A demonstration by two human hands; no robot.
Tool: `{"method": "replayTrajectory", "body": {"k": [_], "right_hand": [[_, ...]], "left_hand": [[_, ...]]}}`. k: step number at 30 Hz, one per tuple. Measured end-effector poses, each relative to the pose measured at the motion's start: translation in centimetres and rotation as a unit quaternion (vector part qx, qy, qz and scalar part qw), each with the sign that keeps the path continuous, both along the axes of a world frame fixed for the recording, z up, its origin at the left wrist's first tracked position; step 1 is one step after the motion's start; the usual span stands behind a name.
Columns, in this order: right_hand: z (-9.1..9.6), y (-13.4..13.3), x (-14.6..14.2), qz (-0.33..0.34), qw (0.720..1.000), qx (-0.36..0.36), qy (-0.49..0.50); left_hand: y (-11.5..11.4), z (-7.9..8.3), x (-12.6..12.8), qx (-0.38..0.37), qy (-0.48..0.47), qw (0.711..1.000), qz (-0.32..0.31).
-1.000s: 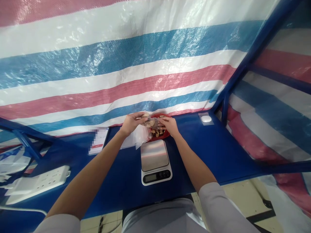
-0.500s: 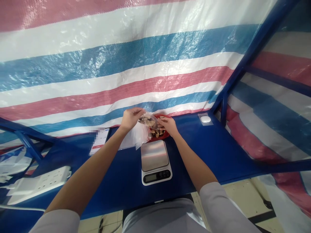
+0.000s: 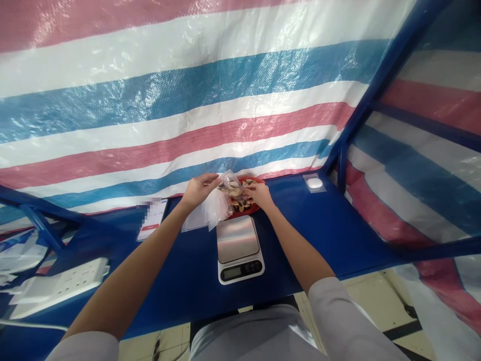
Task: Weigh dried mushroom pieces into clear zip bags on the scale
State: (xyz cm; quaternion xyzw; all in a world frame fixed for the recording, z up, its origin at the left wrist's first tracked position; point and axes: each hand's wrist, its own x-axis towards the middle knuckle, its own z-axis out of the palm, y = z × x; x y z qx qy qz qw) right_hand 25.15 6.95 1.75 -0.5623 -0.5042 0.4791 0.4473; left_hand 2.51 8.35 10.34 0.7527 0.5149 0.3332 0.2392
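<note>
Striped tarpaulin (image 3: 188,103) and blue framing (image 3: 385,75) suggest a makeshift booth.

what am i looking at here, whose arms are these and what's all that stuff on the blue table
There's no machine here: these are a person's bare hands, seen from a camera worn on their head, looking forward and down. The right hand holds a clear bag of brownish slices above a red bowl of similar pieces. The left hand is at the bag's other side; its grip is hard to make out. On the blue table are a scale, a phone, clear bags, a white power strip and a small white object.
</note>
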Motion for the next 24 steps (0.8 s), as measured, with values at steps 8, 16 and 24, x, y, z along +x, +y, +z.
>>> {"method": "replayTrajectory", "body": {"k": [8,16,24], "right_hand": [[1.0,-0.3,-0.3,0.012,0.995,-0.048,0.091],[1.6,-0.1,0.0,-0.004,0.988,-0.059,0.140],[2.1,0.3,0.1,-0.016,0.990,-0.056,0.129]], "left_hand": [[0.3,0.7,0.1,0.041,0.042,0.998,0.019],[0.7,1.9,1.3,0.080,0.046,0.996,0.020],[1.1,1.8,2.1,0.108,0.017,0.994,0.016]]}}
